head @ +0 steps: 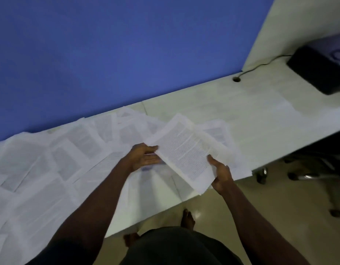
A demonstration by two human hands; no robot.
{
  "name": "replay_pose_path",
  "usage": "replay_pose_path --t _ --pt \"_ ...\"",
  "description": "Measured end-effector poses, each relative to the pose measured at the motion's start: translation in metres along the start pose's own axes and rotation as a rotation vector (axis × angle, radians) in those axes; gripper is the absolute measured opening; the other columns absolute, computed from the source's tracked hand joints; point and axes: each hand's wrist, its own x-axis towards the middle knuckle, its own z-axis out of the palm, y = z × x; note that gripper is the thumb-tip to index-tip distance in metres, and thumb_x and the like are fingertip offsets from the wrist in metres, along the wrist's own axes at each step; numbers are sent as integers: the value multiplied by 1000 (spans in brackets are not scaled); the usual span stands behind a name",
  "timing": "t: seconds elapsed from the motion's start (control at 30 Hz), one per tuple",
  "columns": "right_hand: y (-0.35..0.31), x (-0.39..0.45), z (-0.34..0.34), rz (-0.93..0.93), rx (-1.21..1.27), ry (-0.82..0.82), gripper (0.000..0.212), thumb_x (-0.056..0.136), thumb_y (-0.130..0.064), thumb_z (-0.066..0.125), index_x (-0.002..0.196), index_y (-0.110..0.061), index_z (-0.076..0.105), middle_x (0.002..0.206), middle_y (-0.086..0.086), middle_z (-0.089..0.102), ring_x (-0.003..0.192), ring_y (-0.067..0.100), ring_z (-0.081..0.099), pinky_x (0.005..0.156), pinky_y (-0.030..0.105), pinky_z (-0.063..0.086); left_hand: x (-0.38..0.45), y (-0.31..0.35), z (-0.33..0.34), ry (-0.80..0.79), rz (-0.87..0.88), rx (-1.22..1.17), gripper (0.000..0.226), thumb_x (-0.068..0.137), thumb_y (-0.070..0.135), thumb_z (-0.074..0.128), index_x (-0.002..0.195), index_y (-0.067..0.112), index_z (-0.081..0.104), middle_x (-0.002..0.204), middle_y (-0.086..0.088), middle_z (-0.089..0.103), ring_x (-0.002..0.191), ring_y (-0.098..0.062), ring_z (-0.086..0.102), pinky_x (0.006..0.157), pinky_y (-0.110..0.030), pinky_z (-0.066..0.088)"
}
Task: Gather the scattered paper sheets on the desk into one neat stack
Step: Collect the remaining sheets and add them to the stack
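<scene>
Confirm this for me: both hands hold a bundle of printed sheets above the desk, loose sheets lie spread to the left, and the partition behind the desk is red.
Wrong in one respect: the partition is blue, not red, as the head view shows. The rest stands: the left hand and right hand hold the bundle above the desk, with loose sheets spread to the left.

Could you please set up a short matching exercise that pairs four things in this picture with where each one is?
Things:
1. bundle of sheets
2. scattered sheets
3. black device
4. cable hole

Places:
A. spread over the left part of the desk
B. at the far right of the desk
C. held between the left hand and the right hand
D. in the desktop by the blue wall, with a cord running into it

Pairs: 1-C, 2-A, 3-B, 4-D
</scene>
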Motion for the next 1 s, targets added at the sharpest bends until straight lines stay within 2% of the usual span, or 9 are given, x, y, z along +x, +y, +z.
replay_pose_path --t 0.2,0.33,0.4,0.57,0.67,0.73,0.83,0.93,1.0 --pt "-28 9 -49 -133 163 257 45 91 -14 79 134 -10 65 131 5 72 119 24 69 103 46 57 46 -39 147 120 84 117 15 86 -5 73 92 7 66 96 -16 72 81 -31 73 69 -45 64" --pt "-31 14 -82 -107 -102 382 14 93 -11 78 94 -11 64 90 2 67 82 18 66 68 33 63 87 -60 165 373 152 331 25 76 1 82 73 20 65 93 -7 73 88 -29 73 80 -50 63" --pt "-26 17 -98 -149 -257 508 26 90 -6 76 89 6 53 79 9 53 74 20 55 65 31 58 99 -67 166 400 147 388 26 73 3 84 69 18 63 91 -7 74 87 -29 74 80 -51 63" --pt "-13 2 -98 -305 -666 848 41 82 -25 86 113 -9 64 108 6 67 91 21 65 75 28 43 94 -76 168 419 166 566 37 70 26 92 93 11 66 105 -11 74 89 -31 74 84 -45 62" --pt "-8 7 -70 -403 -777 630 30 83 -26 86 103 -15 67 91 1 71 77 15 67 68 26 49 92 -83 152 447 149 547 51 65 31 93 105 11 69 109 -7 73 90 -29 74 82 -44 62" --pt "-3 16 -39 -362 -843 408 24 84 -25 85 99 -16 69 84 -4 71 71 5 65 64 21 50 82 -83 133 487 140 484 44 60 28 92 97 16 71 93 -6 76 77 -25 75 75 -44 64" --pt "14 32 15 -297 -892 191 23 83 -27 85 98 -16 72 87 -1 75 77 10 70 71 26 55 63 -81 95 516 138 416 32 64 18 87 91 15 70 72 -6 74 59 -22 73 71 -47 64" --pt "39 46 69 -252 -970 43 24 80 -28 85 98 -17 73 89 0 76 83 15 73 81 32 57 48 -85 39 622 178 391 31 58 26 83 85 21 68 80 -5 76 72 -26 75 79 -48 63" --pt "57 53 102 -246 -1029 -46 26 80 -27 85 100 -17 73 90 -1 76 84 15 73 82 32 57 30 -82 4 732 185 434 32 63 24 84 91 18 72 92 -3 76 84 -24 74 86 -36 59"
